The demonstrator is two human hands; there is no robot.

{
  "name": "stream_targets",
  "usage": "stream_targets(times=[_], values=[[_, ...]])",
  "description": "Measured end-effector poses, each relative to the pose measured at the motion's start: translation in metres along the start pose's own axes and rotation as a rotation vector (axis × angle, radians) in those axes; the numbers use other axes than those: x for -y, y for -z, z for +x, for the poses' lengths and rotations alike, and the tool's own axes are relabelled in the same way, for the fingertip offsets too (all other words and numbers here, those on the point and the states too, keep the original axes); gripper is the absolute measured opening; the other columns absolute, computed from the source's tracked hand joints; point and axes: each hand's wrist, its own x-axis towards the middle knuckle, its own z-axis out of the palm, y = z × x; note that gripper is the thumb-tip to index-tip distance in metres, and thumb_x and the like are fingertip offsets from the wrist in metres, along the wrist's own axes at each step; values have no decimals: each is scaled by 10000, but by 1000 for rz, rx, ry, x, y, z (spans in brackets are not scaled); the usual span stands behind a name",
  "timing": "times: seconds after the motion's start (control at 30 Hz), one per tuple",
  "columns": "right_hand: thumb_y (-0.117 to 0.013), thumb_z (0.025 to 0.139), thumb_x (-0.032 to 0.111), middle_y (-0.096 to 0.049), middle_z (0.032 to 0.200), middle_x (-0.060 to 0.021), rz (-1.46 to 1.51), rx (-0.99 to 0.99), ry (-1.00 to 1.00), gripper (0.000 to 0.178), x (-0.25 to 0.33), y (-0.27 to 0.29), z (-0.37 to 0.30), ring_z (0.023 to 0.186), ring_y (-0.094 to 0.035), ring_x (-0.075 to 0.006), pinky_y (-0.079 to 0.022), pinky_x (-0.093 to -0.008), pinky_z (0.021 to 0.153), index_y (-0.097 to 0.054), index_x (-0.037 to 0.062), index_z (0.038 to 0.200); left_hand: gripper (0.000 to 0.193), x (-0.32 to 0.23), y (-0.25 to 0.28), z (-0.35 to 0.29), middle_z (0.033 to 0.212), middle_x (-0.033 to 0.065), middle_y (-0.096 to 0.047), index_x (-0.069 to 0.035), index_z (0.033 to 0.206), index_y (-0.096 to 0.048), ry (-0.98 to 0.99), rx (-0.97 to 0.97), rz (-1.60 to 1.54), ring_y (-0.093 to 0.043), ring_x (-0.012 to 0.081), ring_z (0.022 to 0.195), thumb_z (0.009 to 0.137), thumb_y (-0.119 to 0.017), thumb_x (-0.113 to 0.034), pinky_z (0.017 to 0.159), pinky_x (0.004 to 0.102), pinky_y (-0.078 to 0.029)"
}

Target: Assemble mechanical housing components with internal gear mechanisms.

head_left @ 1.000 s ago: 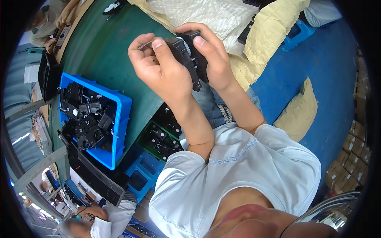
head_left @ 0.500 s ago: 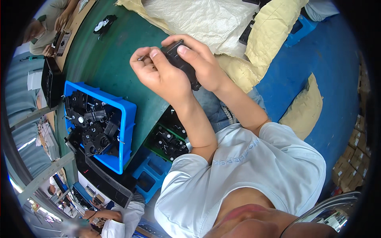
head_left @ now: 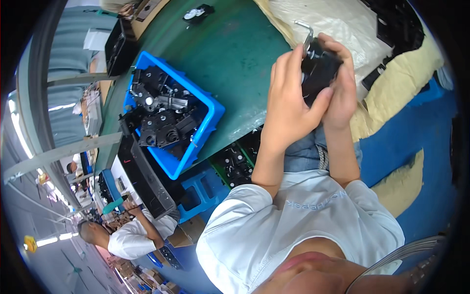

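Observation:
Both my hands are closed around a black plastic part [head_left: 319, 73], held up over the edge of the green table [head_left: 235, 63]. My left hand [head_left: 289, 103] grips its left side, with the thumb reaching across the lower end. My right hand [head_left: 344, 90] wraps the other side, fingers over the top. A bent metal rod [head_left: 309, 33] sticks up from the part's upper end, beside the left fingertips. Motion blurs the part's finer detail. To the left stands a blue crate [head_left: 215, 110] filled with black mechanical assemblies [head_left: 164, 127].
A white woven sheet [head_left: 318, 14] and crumpled yellow paper [head_left: 406, 78] lie at the right, with black parts [head_left: 404, 24] on them. A black piece with white gears [head_left: 198, 13] sits far back. Below are a green crate [head_left: 220, 172] and blue stool [head_left: 196, 193]. A co-worker [head_left: 134, 237] sits lower left.
The view has turned, and my hands with the black part appear farther right. The part is held differently, its bent metal rod now showing plainly at the top.

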Motion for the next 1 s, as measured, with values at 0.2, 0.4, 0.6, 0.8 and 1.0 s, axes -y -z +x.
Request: stream_targets(times=[0.2,0.4,0.6,0.8,1.0], values=[[-497,875,366,-138,1590,-186,205,246,-67,637,-17,-28,-17,1459,-184,-329,-172,-445,1182,-360,51,1411,553,-1,64,-12,923,181,-711,74,1180,-615,193,-129,286,-652,234,696,673,-795,-53,638,317,-531],[-543,844,177,-259,1507,-180,173,461,-265,498,-18,-29,-35,1415,-248,-304,-207,-414,1157,-459,38,1315,321,6,156,16,830,183,-714,56,1007,-677,376,-502,917,-663,273,661,826,-682,-209,645,349,-530],[-496,865,39,-464,1304,-143,154,572,-355,283,-3,-28,-42,1161,-463,-231,-372,-350,1006,-562,34,1140,393,34,197,48,840,200,-707,53,916,-686,716,-190,1309,-678,357,737,858,-592,-324,691,418,-538],[-494,875,16,-596,1066,-83,178,518,-419,186,0,-19,-36,863,-527,-151,-437,-262,783,-600,31,1027,443,74,204,123,919,202,-711,7,939,-706,709,123,1556,-677,395,848,859,-553,-400,753,467,-533],[-518,879,28,-625,882,-42,128,531,-401,127,26,-13,-38,706,-483,-113,-405,-227,661,-617,28,957,443,221,240,193,991,185,-716,-20,958,-710,427,563,1744,-683,369,929,790,-662,-428,814,450,-528]])
